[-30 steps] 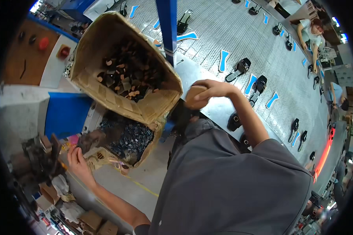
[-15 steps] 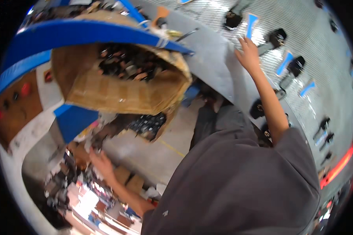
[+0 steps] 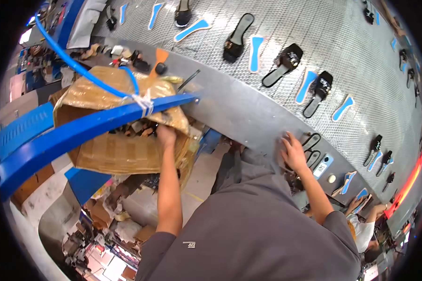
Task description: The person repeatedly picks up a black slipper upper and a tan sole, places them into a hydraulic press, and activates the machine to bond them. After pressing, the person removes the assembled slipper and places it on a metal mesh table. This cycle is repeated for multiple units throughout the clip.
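Note:
My left hand (image 3: 165,136) reaches over the rim of a large cardboard box (image 3: 112,154) that holds dark shoe parts; its fingers are buried among them, so any grip is hidden. My right hand (image 3: 293,152) lies flat with fingers spread on the grey metal ledge (image 3: 239,117) of a conveyor. Just right of that hand lie black sandal straps (image 3: 310,140). A blue beam (image 3: 79,129) crosses in front of the box.
A mesh conveyor belt (image 3: 286,28) carries black sandals (image 3: 282,64) and blue insoles (image 3: 255,51). A blue hose (image 3: 70,61) is tied to the beam. Cartons and scraps litter the floor (image 3: 103,220). Another person (image 3: 361,225) works at lower right.
My left hand rose from the clutter near the floor into the box. My right hand dropped from the belt onto the metal ledge. The view swung toward the conveyor.

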`<state>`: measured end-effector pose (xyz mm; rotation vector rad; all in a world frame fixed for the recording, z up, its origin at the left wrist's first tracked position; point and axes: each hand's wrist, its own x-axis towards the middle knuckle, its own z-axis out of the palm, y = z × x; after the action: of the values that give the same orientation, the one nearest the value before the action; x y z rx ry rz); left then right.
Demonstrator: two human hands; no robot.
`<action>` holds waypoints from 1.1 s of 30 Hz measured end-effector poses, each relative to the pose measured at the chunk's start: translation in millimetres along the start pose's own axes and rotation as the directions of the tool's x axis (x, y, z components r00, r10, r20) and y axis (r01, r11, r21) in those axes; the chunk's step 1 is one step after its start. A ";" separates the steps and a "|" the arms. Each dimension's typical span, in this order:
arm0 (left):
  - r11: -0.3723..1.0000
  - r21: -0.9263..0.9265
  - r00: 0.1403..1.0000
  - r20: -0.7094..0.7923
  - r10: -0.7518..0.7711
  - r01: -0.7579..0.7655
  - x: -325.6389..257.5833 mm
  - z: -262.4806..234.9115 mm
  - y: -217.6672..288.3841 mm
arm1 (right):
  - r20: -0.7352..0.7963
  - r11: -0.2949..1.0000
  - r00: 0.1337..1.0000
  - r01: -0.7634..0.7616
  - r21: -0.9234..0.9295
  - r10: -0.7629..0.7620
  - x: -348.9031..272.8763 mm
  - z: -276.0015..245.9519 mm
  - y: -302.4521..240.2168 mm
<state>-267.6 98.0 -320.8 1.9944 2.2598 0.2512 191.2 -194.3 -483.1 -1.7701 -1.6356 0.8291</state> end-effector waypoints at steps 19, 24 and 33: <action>0.657 -0.727 0.924 0.363 0.119 0.201 -103.3 -69.4 -7.4 | -0.834 0.779 0.266 0.303 0.549 0.484 211.1 -202.5 -96.9; 0.335 -0.942 0.987 0.073 0.142 0.022 -148.4 -70.6 -23.0 | -0.369 0.110 0.846 0.355 0.929 0.386 119.8 -174.9 -155.6; -0.488 -0.865 0.990 0.140 -0.005 0.120 -368.0 -81.8 -34.1 | 0.259 -0.162 0.878 -0.347 0.924 -0.403 42.0 -20.2 -385.9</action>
<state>-270.2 -274.9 -255.5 0.5476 0.7896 1.5093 -35.5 -123.2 -175.5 -0.2003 -0.5185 1.9287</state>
